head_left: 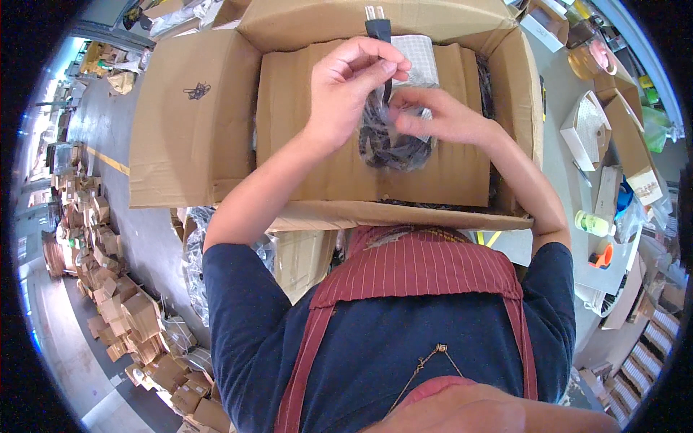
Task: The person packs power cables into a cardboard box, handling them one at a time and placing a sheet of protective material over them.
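Note:
A black power cord (378,29) with a pronged plug points away from me over the open cardboard box (195,144). Just below the plug, my left hand (345,90) is closed, thumb and fingers pinching the cord. The coiled rest of the cord sits inside a clear plastic bag (393,151). My right hand (451,119) has its fingers curled against the upper right of this bag, gripping the plastic. Beneath both hands lies a flat brown cardboard sheet (303,151) within the box. Partly behind my hands is a white checked packet (415,54).
Box flaps stand out on the sides. At the right, a grey table (556,144) carries a white open box (586,133), a pale green bottle (593,224) and an orange tape roll (601,254). Many cartons (137,310) are heaped on the floor at left.

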